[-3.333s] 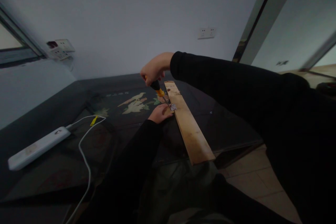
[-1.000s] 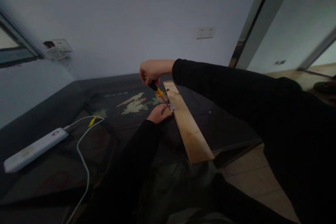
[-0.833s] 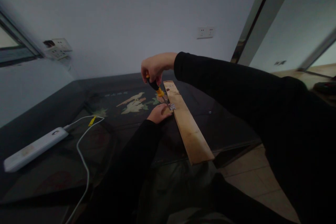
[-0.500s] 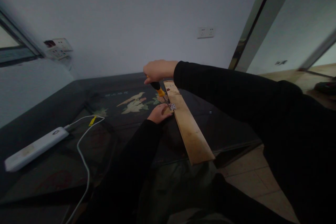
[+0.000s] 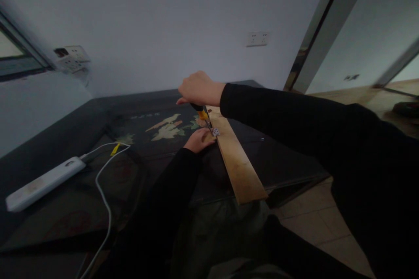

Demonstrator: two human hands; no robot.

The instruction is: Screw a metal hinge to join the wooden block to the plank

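My right hand (image 5: 200, 88) is closed around the dark top of a screwdriver (image 5: 203, 115) with a yellow band. The screwdriver leans, its shaft pointing down to a small perforated metal plate (image 5: 216, 131), perhaps a hinge. That plate lies at the left edge of a long wooden board (image 5: 240, 161). Low beside the plate, my left hand (image 5: 197, 140) pinches a small wooden piece (image 5: 209, 138), mostly covered by the fingers. Whether the tip sits in a screw is too small to tell.
The board rests on a dark table (image 5: 271, 157) with a bird-and-flower inlay (image 5: 166, 130), its near end reaching the front edge. At left lie a white power strip (image 5: 46, 183) and its white cable (image 5: 106, 200) with a yellow tag. A wall (image 5: 157, 30) stands behind.
My right hand has turned a little on the screwdriver, wrist and sleeve shifting slightly, and the handle stands somewhat steeper. My left hand, the plate and the board stay in place.
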